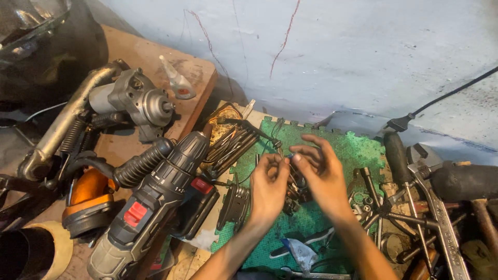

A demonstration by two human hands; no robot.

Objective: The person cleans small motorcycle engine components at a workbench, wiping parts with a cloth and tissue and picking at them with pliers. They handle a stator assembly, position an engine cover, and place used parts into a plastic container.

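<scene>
My left hand [268, 182] and my right hand [320, 167] meet over a green foam mat [358, 150]. Their fingertips pinch a small dark part with a blue bit [289, 156] between them; its exact kind is too small to tell. Below the hands, a heap of small metal parts [295, 194] lies on the mat. A thin wire loops up from the mat toward my fingers.
A black cordless drill with red buttons [155, 202] lies at left beside a grey motor [137, 101] and a sprung metal tube [67, 124]. Hex keys [231, 145] lie left of the mat. Wrenches, pliers and a hammer [441, 207] crowd the right. The back is a pale blue wall.
</scene>
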